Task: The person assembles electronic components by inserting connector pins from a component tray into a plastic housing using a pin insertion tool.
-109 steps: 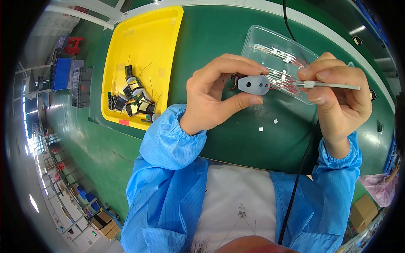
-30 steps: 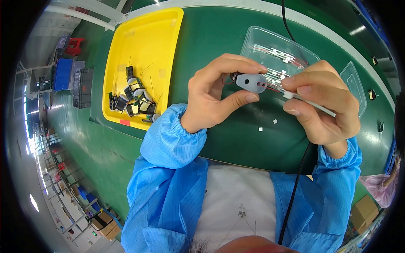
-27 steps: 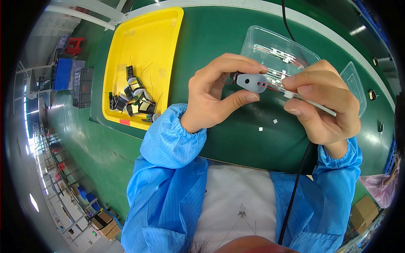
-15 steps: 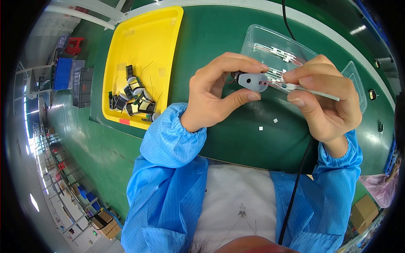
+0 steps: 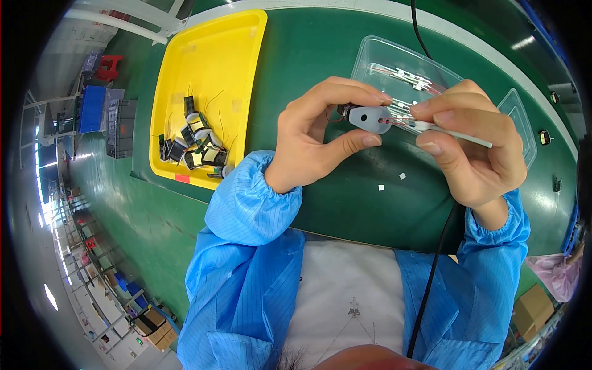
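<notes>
The left hand (image 5: pixel 308 132) is pinching a grey cap (image 5: pixel 372 127) between thumb and fingers; the right hand (image 5: pixel 484 132) is closing its fingers on a white strip (image 5: pixel 472 139), red wires (image 5: pixel 399 122) linking both. The strip is sloping more than in the earliest view. Behind, the right hand is partly hiding a clear box (image 5: pixel 394 55); farther left, a yellow tray (image 5: pixel 213 58) is holding black parts (image 5: pixel 200 142).

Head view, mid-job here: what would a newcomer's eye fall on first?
Most likely the big yellow tray on the left of the green table, with a cluster of small parts in its near end. Next, near the middle, the left hand pinching a grey piece with holes, and the right hand holding a thin white strip. Beyond them sits a clear plastic box.
</notes>
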### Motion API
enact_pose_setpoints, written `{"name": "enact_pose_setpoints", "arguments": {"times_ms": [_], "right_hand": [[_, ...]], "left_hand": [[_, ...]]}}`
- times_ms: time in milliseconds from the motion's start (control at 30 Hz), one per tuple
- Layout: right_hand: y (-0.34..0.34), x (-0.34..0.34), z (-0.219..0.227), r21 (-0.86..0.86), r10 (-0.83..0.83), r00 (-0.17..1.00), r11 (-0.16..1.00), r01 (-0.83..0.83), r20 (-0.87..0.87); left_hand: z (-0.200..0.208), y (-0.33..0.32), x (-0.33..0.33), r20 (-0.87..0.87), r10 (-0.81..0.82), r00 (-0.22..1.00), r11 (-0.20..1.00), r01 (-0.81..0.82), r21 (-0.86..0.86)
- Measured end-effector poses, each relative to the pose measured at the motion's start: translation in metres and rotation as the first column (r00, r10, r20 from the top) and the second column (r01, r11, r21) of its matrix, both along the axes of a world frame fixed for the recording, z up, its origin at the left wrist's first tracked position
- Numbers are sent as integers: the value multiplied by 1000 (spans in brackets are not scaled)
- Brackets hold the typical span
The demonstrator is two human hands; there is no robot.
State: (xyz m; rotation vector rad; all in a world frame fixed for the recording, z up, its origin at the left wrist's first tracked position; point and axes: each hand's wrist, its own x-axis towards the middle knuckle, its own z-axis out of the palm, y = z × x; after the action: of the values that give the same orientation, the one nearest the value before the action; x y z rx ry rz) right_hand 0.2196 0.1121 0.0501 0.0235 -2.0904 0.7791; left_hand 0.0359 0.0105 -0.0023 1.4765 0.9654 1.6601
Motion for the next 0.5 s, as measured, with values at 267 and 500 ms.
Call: {"name": "enact_pose_setpoints", "arguments": {"times_ms": [267, 500], "right_hand": [[1, 0, 0, 24, 23, 1000, 999, -23, -5], [1, -4, -2, 28, 29, 999, 999, -28, -24]], "left_hand": [[0, 0, 0, 11, 1, 1000, 1000, -1, -7], [0, -1, -1, 20, -1, 1000, 1000, 1, -9]]}}
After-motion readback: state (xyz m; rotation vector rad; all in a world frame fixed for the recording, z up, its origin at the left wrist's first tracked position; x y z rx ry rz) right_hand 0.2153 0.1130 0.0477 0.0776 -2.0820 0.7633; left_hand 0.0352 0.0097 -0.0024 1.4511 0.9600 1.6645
